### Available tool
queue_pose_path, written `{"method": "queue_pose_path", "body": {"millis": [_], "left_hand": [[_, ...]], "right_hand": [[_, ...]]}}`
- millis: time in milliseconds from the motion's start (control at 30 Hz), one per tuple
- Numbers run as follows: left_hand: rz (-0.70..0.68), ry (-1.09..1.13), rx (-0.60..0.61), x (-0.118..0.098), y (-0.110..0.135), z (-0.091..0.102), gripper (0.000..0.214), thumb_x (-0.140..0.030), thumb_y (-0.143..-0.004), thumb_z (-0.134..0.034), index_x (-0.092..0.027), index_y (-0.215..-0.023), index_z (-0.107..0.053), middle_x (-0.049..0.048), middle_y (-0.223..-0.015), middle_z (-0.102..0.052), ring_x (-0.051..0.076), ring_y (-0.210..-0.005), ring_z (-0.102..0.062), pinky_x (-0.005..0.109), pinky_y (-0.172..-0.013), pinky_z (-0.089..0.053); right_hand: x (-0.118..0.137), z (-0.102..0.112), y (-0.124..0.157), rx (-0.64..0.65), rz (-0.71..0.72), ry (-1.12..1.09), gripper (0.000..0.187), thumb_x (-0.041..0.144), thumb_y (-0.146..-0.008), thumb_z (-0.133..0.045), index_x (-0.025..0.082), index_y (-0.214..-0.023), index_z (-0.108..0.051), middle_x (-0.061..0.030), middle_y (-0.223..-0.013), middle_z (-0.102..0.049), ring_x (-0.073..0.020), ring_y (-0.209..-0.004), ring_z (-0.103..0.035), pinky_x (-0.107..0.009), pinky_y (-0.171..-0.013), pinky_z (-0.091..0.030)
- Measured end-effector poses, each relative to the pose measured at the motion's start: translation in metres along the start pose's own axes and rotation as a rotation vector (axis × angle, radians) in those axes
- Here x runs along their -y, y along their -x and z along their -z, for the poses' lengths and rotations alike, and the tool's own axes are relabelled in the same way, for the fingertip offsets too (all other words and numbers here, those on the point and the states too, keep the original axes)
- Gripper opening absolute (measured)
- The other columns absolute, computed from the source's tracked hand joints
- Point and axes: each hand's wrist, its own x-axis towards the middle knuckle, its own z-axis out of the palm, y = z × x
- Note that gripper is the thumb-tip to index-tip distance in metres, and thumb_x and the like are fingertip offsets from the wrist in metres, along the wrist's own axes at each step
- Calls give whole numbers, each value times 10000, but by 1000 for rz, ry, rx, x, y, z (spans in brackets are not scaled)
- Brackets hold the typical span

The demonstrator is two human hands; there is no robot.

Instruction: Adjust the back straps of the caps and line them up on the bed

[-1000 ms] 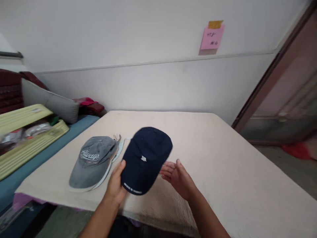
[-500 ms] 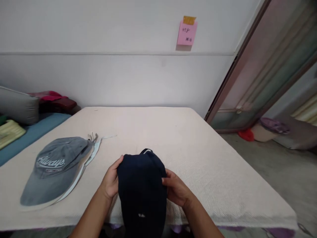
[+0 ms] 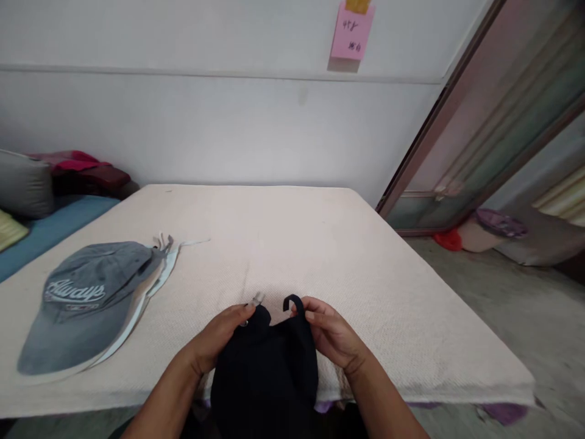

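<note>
A dark navy cap (image 3: 267,375) hangs between my hands at the near edge of the table, its back strap end turned away from me. My left hand (image 3: 222,341) is closed on one side of the strap, by a small clear and metal buckle (image 3: 257,299). On the other side, my right hand (image 3: 331,332) pinches the loose, curled strap end (image 3: 295,302). The two strap ends are apart. At the left of the table lies a grey cap (image 3: 91,299) with white "Always" lettering, on top of other caps whose pale brims and straps peek out.
A cream cloth covers the table (image 3: 365,292). The white wall behind bears a pink note (image 3: 351,33). A grey cushion (image 3: 25,183) and folded cloths lie at the far left. A bin with a purple liner (image 3: 493,228) stands on the floor at the right.
My hands have shifted from the cap's sides to its strap. The cap has been turned, so the strap opening now shows, with its ends apart. The view has tilted down slightly.
</note>
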Motion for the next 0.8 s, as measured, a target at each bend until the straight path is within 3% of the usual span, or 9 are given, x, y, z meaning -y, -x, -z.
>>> {"method": "queue_pose_path", "body": {"millis": [167,267,400,533,667,800], "left_hand": [[-143,-313,35,7,-9,-8,210,-365,-813,-612,-184,-845,-712,61,-856,-709,215,-817,-597,281,-737,-436],[-139,-299,18,10,-15,-9,222,-367,-819,-599,-190,-896,-708,55,-821,-703,208,-732,-594,288,-688,-434],[-196,-210,-42,14,-22,-7,338,-367,-796,-630,-225,-1102,-664,56,-930,-705,217,-810,-610,281,-719,-435],[-200,-169,-37,15,-25,-7,302,-383,-797,-623,-204,-1029,-698,60,-882,-708,198,-753,-604,272,-702,-429],[-165,-111,44,16,-25,-10,262,-351,-798,-615,-194,-990,-698,69,-868,-703,199,-730,-600,286,-704,-431],[-135,-130,127,17,-24,-12,215,-338,-818,-577,-181,-911,-690,53,-817,-682,187,-708,-577,277,-674,-417]], "right_hand": [[4,2,-6,-37,58,55,162,223,-779,-656,153,-921,-623,-34,-752,-604,-122,-658,-568,-255,-636,-428],[7,5,-10,-118,94,46,147,278,-822,-615,156,-903,-606,17,-645,-537,-61,-479,-439,-201,-473,-321],[8,7,-15,-178,108,97,260,409,-879,-526,158,-885,-596,57,-531,-450,-40,-388,-277,-195,-409,-220],[8,6,-18,-217,123,118,253,411,-853,-556,162,-872,-596,54,-547,-462,-36,-392,-282,-198,-415,-223],[6,4,-22,-265,117,124,222,367,-809,-615,150,-852,-596,33,-609,-499,-30,-417,-318,-195,-419,-201],[1,-6,-28,-225,53,215,238,389,-822,-603,153,-835,-586,42,-594,-483,-29,-406,-304,-194,-396,-170]]}}
